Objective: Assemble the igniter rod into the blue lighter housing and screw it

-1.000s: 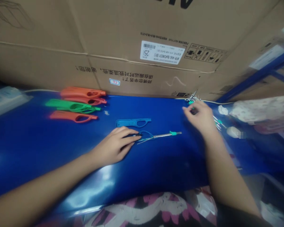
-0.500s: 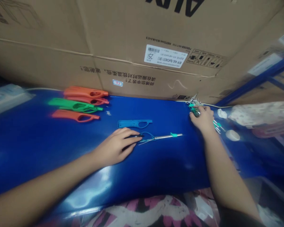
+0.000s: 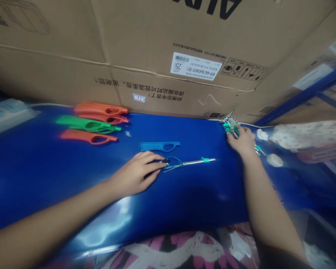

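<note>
Left hand (image 3: 141, 173) over near end of looped blue plastic handle piece (image 3: 173, 166); slim silver metal tube (image 3: 194, 162) extends rightward from fingertips. Right hand (image 3: 242, 142) at green-and-silver heap of small parts (image 3: 227, 127). Pinching: cannot tell, either hand. Counts: one tube beside left hand, one flat blue plastic half-shell (image 3: 149, 146) beyond.

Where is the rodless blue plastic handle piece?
In the head view, the blue plastic handle piece lies centrally, beyond the left hand, right of the green plastic handle.
</note>
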The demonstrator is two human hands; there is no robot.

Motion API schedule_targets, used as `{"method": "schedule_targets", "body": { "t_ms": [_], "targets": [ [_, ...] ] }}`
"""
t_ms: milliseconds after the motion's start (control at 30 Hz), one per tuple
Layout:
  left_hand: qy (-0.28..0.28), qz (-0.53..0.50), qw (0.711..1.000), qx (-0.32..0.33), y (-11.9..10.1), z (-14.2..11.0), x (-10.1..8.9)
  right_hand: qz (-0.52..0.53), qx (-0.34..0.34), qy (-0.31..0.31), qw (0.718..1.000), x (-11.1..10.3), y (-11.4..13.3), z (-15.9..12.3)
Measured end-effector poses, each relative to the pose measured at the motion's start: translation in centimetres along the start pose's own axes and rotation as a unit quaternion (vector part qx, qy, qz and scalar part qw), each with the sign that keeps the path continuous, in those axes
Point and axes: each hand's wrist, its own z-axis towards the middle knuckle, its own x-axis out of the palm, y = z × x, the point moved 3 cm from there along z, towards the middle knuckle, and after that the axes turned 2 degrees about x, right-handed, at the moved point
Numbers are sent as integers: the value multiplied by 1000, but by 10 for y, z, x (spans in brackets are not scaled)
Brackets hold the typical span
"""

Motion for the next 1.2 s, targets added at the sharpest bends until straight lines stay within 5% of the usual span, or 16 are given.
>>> {"method": "schedule_targets", "body": {
  "t_ms": [400,567,833,967,1200],
  "targets": [
    [6,-4,1000,-4,1,0,1,107,-66,-121,985,-9,1,7],
    [3,-8,1000,-6,1,0,1,258,-90,-161,948,-25,21,-6],
    [4,-14,1000,-13,2,2,0,356,-165,101,914,-8,84,-57],
    [6,-15,1000,-13,2,1,1,416,-136,223,871,1,92,-67],
    [6,-18,1000,-10,2,1,0,393,-116,266,873,7,90,-69]
  ]
}}
